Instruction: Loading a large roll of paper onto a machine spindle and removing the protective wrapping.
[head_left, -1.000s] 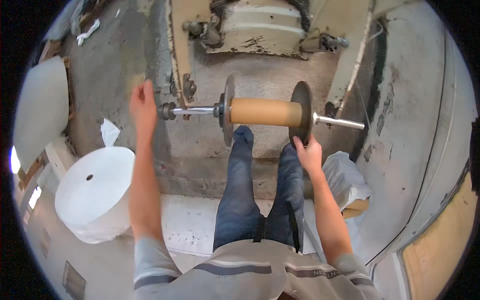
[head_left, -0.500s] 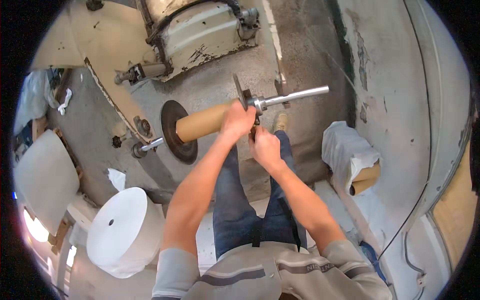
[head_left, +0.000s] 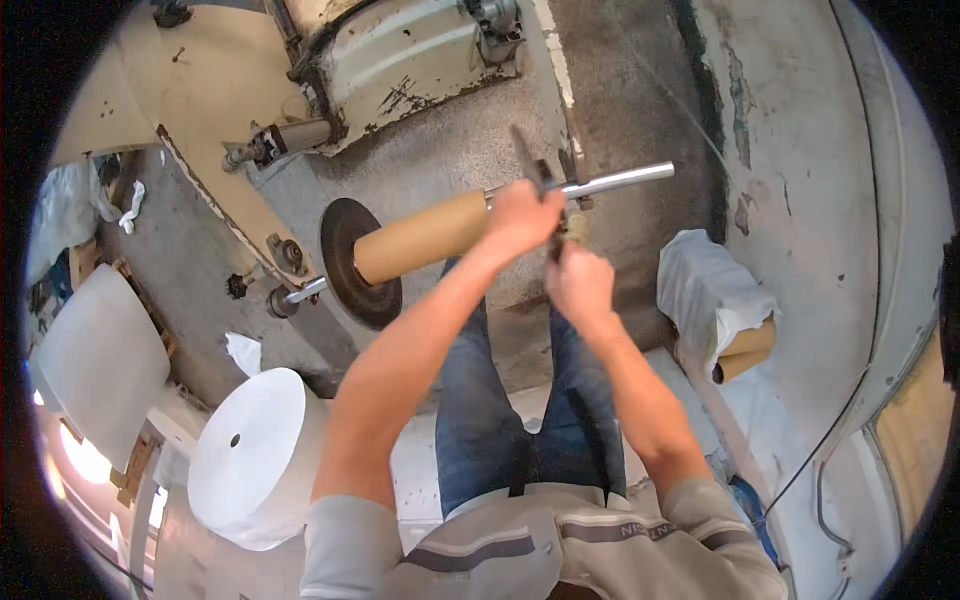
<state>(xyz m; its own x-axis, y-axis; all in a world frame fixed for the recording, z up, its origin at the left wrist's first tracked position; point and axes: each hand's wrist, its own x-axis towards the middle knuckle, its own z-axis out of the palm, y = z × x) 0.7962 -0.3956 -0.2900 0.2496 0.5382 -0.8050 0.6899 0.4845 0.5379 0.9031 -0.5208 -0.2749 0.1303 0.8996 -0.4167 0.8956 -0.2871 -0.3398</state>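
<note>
A brown cardboard core (head_left: 425, 238) sits on a steel shaft (head_left: 632, 178) that lies across in front of me. At the core's left end stands a dark round flange disc (head_left: 345, 262). My left hand (head_left: 525, 217) is closed on a second flange disc (head_left: 522, 152), seen nearly edge-on and blurred, just right of the core's right end. My right hand (head_left: 582, 287) is closed below the shaft, beside the disc's collar. It grips a small dark part there, too smeared to name.
A cream machine frame (head_left: 215, 190) with worn paint holds the shaft's left end. Large white paper rolls (head_left: 245, 460) stand at the lower left. On the right, cardboard cores (head_left: 745, 350) stick out of white wrapping near a peeling wall (head_left: 800, 200). A cable runs along that wall.
Both hands have moved right along the shaft, and the right-hand disc with its collar has come away from the core's end. The core and the left disc stay in place.
</note>
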